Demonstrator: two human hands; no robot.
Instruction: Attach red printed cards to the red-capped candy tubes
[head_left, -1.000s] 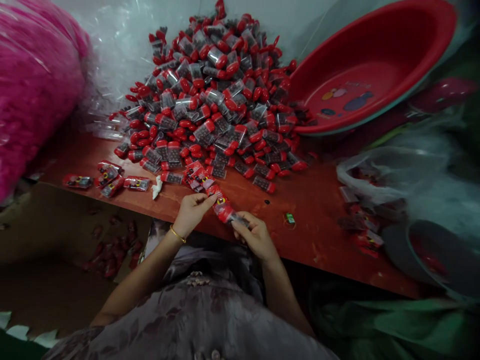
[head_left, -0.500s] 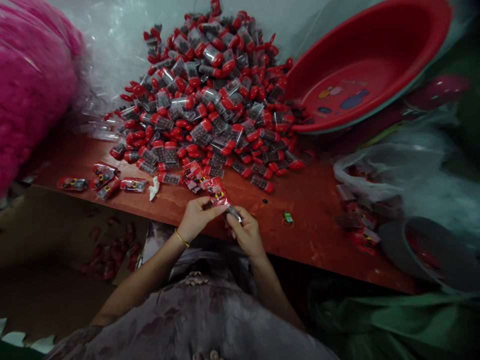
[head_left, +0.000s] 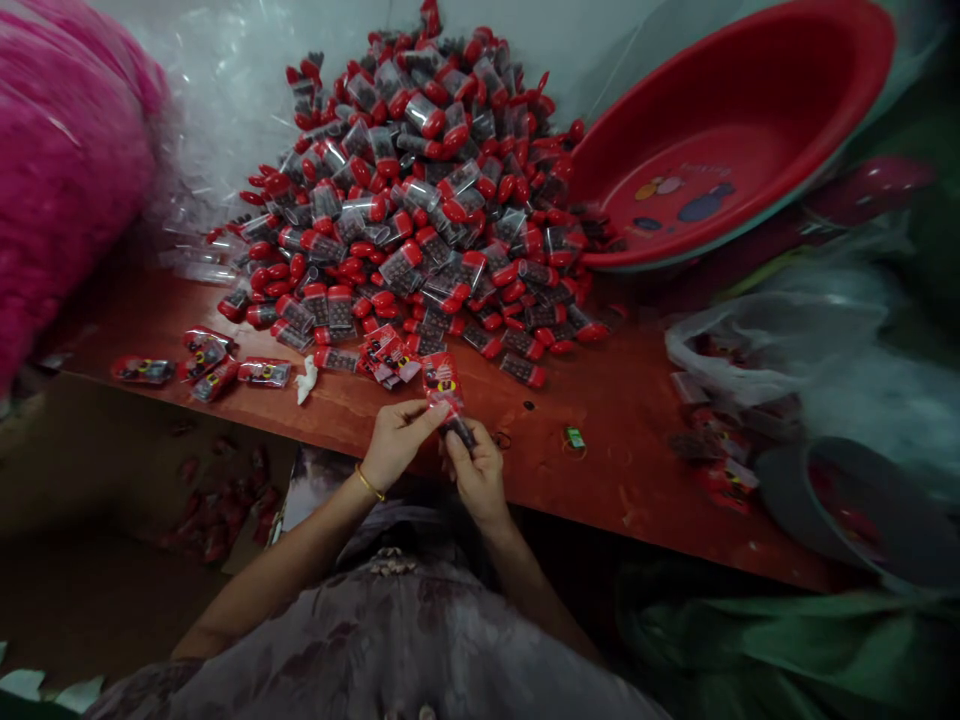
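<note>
A long red-brown wooden table ran across the view, and on it rose a big heap of small clear plastic tubes with red caps, piled against a pale wall. To the right of the heap a wide round red plastic basin leaned tilted, its rim touching the heap's edge. At far left bulged a fluffy pink bundle wrapped in clear film, and at the right edge lay a crumpled clear plastic bag. Near the table's front left sat a few flat red printed packets — well apart from the hands. Just in front of the heap, at the table's near edge, the left hand and the right hand met, fingers of both pinched together on one small red printed sleeve with a dark tube inside, held nearly upright above the table.
</note>
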